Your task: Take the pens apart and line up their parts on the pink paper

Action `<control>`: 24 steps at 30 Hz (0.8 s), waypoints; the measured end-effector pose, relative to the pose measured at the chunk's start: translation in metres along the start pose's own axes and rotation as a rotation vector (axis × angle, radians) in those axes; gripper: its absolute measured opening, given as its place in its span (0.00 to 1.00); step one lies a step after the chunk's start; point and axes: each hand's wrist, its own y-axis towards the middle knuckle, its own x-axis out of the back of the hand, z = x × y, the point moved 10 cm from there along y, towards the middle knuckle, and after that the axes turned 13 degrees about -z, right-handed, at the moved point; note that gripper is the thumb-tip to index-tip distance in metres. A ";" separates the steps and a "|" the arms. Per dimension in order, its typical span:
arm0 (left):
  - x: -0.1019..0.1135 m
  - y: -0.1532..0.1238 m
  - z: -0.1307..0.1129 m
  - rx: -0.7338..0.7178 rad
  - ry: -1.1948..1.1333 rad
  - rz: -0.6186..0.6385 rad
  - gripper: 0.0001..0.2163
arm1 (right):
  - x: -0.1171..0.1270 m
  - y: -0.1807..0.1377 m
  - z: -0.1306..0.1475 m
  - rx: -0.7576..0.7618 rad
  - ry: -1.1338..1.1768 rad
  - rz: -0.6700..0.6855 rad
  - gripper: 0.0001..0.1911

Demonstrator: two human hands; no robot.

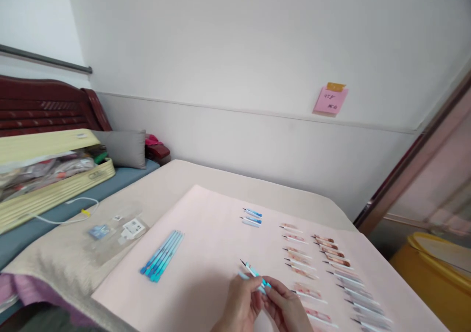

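Near the front of the pink sheet, my left hand (240, 300) is closed around a blue-and-white pencil (252, 269), its dark tip pointing up and left. A pale blue piece lies alongside it, perhaps its cap. My right hand (285, 303) pinches the same pencil's blue back end, partly hiding it. Farther up the sheet lie two similar blue pencils (252, 220). To the left, a bunch of several blue pencils (162, 256) lies side by side. Right of my hands are a column of pale pink-patterned pencils (300, 257) and another of brown and grey ones (333, 254).
The pink sheet (209, 224) covers part of a cream-covered table (228, 177) against the wall. Clear plastic packaging (117, 234) lies left. Beyond are a yellow case (55, 187) stuffed with bags and a grey pillow (127, 148). A yellow barrel (434, 283) stands right.
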 end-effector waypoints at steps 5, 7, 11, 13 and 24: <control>0.012 0.005 -0.012 -0.010 -0.039 -0.136 0.09 | 0.010 0.038 0.006 0.026 0.006 -0.069 0.16; 0.019 0.010 -0.014 0.008 -0.055 -0.198 0.11 | 0.010 0.058 0.014 0.063 -0.008 -0.088 0.17; 0.023 0.017 -0.020 0.029 -0.097 -0.216 0.11 | 0.003 0.100 0.033 0.116 -0.024 -0.111 0.17; 0.022 0.017 -0.023 0.036 -0.112 -0.216 0.10 | -0.001 0.119 0.043 0.150 -0.047 -0.121 0.16; 0.009 0.009 -0.029 0.086 -0.093 -0.181 0.08 | -0.017 0.167 0.065 0.294 -0.221 -0.112 0.14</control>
